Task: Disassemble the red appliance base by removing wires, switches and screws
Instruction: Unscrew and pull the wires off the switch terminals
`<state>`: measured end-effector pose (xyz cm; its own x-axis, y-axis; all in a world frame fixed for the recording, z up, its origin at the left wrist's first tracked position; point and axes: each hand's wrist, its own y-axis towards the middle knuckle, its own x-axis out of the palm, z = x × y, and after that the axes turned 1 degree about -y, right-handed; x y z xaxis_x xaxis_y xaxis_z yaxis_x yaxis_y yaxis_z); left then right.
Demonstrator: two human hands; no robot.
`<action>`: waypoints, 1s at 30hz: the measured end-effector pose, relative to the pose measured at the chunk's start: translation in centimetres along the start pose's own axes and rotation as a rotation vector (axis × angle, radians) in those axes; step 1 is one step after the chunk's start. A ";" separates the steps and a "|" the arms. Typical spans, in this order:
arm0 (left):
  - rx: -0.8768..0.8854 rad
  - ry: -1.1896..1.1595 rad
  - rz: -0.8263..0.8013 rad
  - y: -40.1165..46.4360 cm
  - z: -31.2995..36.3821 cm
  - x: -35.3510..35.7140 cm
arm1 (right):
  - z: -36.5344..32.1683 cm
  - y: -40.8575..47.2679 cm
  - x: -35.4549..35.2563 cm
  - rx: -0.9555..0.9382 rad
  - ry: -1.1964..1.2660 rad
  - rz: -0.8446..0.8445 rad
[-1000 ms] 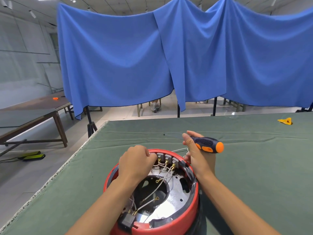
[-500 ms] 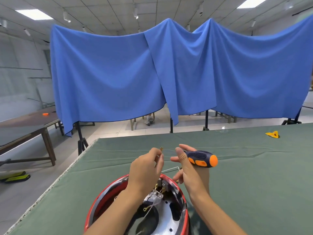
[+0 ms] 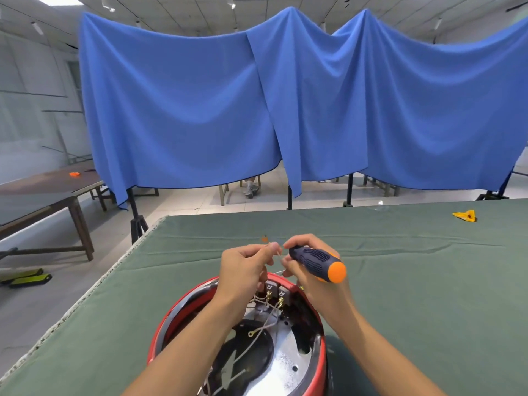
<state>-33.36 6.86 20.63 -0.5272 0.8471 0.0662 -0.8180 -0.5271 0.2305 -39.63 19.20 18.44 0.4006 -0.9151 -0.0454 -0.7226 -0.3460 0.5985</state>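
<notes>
On green cloth (image 3: 400, 295), open-topped red base (image 3: 321, 364)

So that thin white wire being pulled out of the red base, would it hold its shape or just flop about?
Probably floppy: the white wire droops in loose curves inside the red base rather than standing straight. It looks very thin, so likely light. The left hand pinches a strand with fingertips alone, which suggests it takes little force, though the small metal ring terminal might snag.
</notes>
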 end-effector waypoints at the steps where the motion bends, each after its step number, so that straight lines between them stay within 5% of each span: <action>1: -0.015 -0.008 -0.003 0.0 0.0 0.0 | 0.1 -0.2 0.0 -0.006 -0.019 -0.006; 8: -0.058 0.024 -0.068 -0.1 0.0 -0.1 | 0.5 -0.4 -0.2 -0.067 -0.156 -0.013; 12: 0.251 1.077 0.081 0.5 -0.8 -1.8 | 1.4 0.5 -1.9 -0.097 -0.496 -0.045; 14: 0.243 1.313 0.090 0.8 -0.9 -2.5 | 2.3 0.8 -2.4 -0.057 -0.649 -0.101; 18: 0.026 1.339 0.001 1.0 -1.1 -2.9 | 3.9 1.6 -2.4 0.044 -0.833 -0.199; 24: 0.041 1.373 -0.091 1.3 -1.2 -3.3 | 5.8 3.2 -1.8 0.062 -0.886 -0.262; 30: 0.000 1.252 -0.054 1.7 -1.3 -3.5 | 6.1 3.5 -2.2 0.084 -0.741 0.001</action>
<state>-33.22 2.90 19.53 -0.3496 0.2221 -0.9102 -0.8454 -0.4935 0.2043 -46.47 18.70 15.73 -0.0636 -0.8048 -0.5902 -0.7755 -0.3323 0.5367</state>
